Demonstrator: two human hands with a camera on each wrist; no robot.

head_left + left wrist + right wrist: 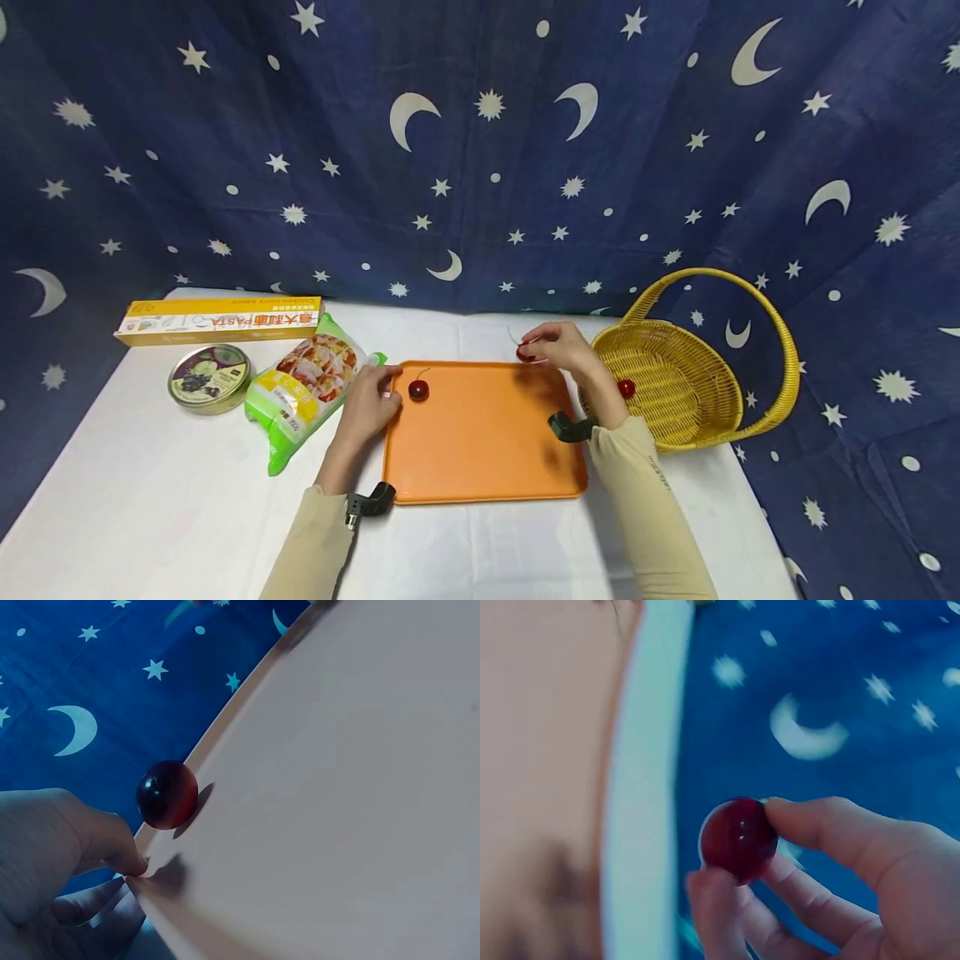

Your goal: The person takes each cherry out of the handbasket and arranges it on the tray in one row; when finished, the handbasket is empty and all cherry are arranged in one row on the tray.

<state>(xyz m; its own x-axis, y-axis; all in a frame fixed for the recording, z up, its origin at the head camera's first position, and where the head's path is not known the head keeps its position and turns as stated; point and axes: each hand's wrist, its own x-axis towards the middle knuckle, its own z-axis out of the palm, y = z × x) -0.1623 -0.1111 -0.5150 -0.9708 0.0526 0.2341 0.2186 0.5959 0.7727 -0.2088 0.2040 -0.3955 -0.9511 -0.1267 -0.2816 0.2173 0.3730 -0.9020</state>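
An orange tray lies on the white table. One dark red cherry with a stem rests in its far left corner. My left hand grips the tray's left rim near that corner; in the left wrist view the thumb lies over the edge, beside the cherry. Above the tray's far right edge, my right hand pinches a second cherry between thumb and fingertips, its stem pointing up in the head view. A red cherry sits in the yellow wicker basket, right of the tray.
A green and yellow food bag lies left of the tray, partly behind the left hand. Farther left are a round tin and a long pasta box. The basket's tall handle arches up. A star-patterned cloth hangs behind.
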